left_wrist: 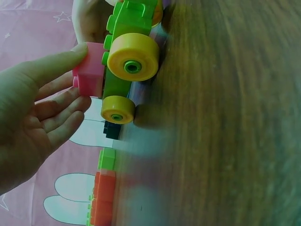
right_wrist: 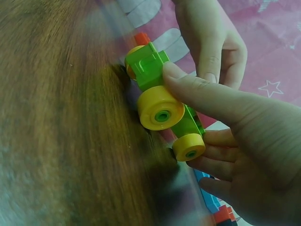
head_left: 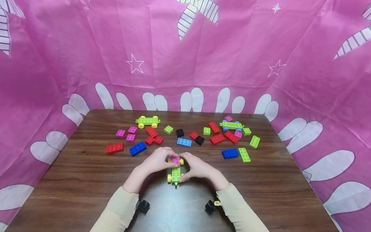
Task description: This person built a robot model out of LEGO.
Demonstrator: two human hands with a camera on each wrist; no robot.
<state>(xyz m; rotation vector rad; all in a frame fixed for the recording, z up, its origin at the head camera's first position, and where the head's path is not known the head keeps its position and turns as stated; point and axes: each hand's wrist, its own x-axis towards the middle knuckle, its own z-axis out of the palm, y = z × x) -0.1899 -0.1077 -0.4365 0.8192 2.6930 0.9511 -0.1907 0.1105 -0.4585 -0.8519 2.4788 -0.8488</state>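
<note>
A green toy car base (head_left: 175, 174) with yellow wheels (left_wrist: 133, 57) stands on the table close to me, its studs facing up. My left hand (head_left: 160, 159) pinches a pink brick (left_wrist: 90, 69) between thumb and fingers at the far end of the base. The brick sits against the studs there; whether it is fully seated I cannot tell. From the other side my right hand (head_left: 198, 166) holds the base, thumb on its near right edge (right_wrist: 171, 70) and fingers around the far end. Part of the base's far end is hidden by my hands.
Another green base with yellow wheels (head_left: 148, 121) stands at the back left, and one with blue wheels (head_left: 232, 125) at the back right. Loose red, blue, pink, green and black bricks lie between and around them, including a light blue brick (head_left: 184, 142) beyond my hands.
</note>
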